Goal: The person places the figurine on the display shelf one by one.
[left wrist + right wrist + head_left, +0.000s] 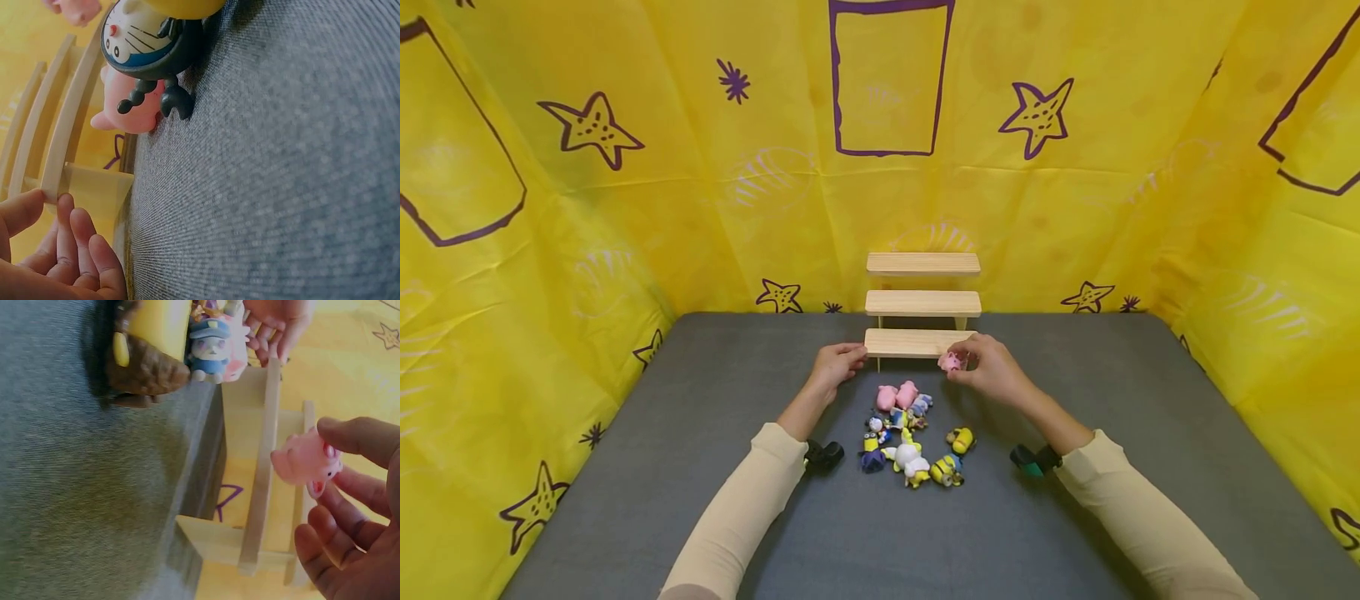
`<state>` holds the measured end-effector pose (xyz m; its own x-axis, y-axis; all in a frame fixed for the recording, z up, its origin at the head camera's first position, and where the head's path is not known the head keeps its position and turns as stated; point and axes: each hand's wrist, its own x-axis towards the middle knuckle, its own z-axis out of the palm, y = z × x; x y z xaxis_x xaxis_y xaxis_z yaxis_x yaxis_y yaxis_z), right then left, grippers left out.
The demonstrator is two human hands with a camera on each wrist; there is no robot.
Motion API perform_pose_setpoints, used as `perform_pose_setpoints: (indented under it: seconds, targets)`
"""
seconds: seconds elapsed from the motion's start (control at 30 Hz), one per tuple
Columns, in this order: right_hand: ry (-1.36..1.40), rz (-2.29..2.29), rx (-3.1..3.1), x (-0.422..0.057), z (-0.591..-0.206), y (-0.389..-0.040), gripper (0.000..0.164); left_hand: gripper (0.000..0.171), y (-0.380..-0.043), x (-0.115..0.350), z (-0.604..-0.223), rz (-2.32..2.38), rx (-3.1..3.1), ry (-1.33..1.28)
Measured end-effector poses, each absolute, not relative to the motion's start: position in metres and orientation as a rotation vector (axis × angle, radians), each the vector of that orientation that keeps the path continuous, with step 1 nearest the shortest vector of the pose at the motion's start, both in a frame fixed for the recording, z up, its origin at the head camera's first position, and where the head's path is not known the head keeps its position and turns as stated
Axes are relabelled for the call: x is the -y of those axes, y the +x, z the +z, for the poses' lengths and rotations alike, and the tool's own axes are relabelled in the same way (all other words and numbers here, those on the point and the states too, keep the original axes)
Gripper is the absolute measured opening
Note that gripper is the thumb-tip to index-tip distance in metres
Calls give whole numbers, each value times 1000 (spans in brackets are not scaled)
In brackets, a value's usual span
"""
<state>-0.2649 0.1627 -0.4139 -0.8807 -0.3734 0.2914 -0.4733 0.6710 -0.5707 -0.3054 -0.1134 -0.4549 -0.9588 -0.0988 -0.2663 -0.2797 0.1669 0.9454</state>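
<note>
A three-tier wooden display stand (917,342) stands at the back of the table. At its left end, my left hand (838,367) pinches the edge of the lowest board, with thumb (25,209) and fingertips on either side. Between the thumb and fingers of my right hand (996,372) is a small pink pig figurine (307,459), held near the right end of that board. Two more pink pig figurines (897,396) lie on the table in front of the stand. The right wrist view shows the held pig tilted, with its ears toward the fingers.
In front of the stand lies a cluster of toys: a white and yellow figure (907,456), a Minion figure (947,470), another Minion (960,440), a Doraemon figure (140,37) and a blue-capped figure (209,350). Yellow patterned cloth (685,192) walls the grey table (715,392).
</note>
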Motion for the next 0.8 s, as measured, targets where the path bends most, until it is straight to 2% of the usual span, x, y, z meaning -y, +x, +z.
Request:
perform_pose_setpoints:
  seconds: [0.37,0.8]
  targets:
    - [743,812,2698,-143,-400,-278,31,29,-304,114,-451,1869,-2313,-349]
    - [797,730,2619,-115,-402,-292,28,29,-304,115,-453,1859,-2322,-342]
